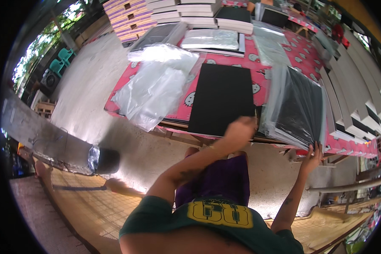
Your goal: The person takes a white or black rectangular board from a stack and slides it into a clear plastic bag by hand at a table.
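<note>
A black flat board (221, 95) lies on the pink patterned table cover in front of me. My left hand (241, 130) is over its near right corner with the fingers curled in; what they hold, if anything, cannot be made out. To the right, a clear plastic bag (276, 101) surrounds another black board (299, 108). My right hand (313, 155) grips the near right corner of this bag, where the plastic is drawn into creases.
Loose clear plastic bags (150, 91) lie left of the board and overhang the table edge. Stacked thick white-and-black boards (355, 93) line the right side. More stacks (199, 12) stand at the back, beside a purple-striped wooden pile (127, 19). A wooden bench (84, 207) is behind me.
</note>
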The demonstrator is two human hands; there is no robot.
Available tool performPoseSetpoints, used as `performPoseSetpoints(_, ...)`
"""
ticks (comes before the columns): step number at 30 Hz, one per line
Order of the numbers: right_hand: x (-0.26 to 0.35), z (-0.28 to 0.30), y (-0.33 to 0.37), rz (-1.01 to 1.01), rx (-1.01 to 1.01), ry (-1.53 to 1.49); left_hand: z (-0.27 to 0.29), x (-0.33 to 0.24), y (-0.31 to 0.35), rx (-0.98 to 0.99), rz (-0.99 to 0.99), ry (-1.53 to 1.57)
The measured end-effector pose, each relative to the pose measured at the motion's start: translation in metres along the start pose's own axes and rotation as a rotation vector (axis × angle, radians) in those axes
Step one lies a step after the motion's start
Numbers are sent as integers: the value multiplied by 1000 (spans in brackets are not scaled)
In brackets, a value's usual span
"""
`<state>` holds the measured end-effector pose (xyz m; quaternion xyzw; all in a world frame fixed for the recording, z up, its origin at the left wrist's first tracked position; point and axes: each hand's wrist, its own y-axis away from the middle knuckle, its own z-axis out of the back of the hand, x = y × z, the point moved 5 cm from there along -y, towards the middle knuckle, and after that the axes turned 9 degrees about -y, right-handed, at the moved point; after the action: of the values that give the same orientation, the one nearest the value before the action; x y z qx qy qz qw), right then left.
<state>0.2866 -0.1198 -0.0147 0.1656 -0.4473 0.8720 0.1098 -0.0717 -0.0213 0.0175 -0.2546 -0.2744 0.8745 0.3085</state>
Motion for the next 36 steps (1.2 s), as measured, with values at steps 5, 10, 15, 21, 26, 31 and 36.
performPoseSetpoints(5, 95, 32, -23, -108, -131, -295, 154, 201, 74, -82, 575, -575)
performPoseSetpoints(10, 287, -70, 15, -577, 701, -1527, 207, 267, 112, -187, 664, -525)
performPoseSetpoints(15, 422, -162, 77, -1267, 1595, -1949, 176, 161, 41, -287, 349, -112)
performPoseSetpoints(21, 398, -229, 44, -1229, 899, -1875, 165, 174, 88, -48, 685, -429)
performPoseSetpoints(26, 304, -229, -9, -987, 537, -1937, 144, 283, 95, 369, 803, -618)
performPoseSetpoints(31, 260, -171, -25, -1047, 725, -1842, 186, 357, 80, 458, 669, -936)
performPoseSetpoints(36, 265, -141, -2, -729, 786, -1889, 102, 188, -28, -39, 344, -56)
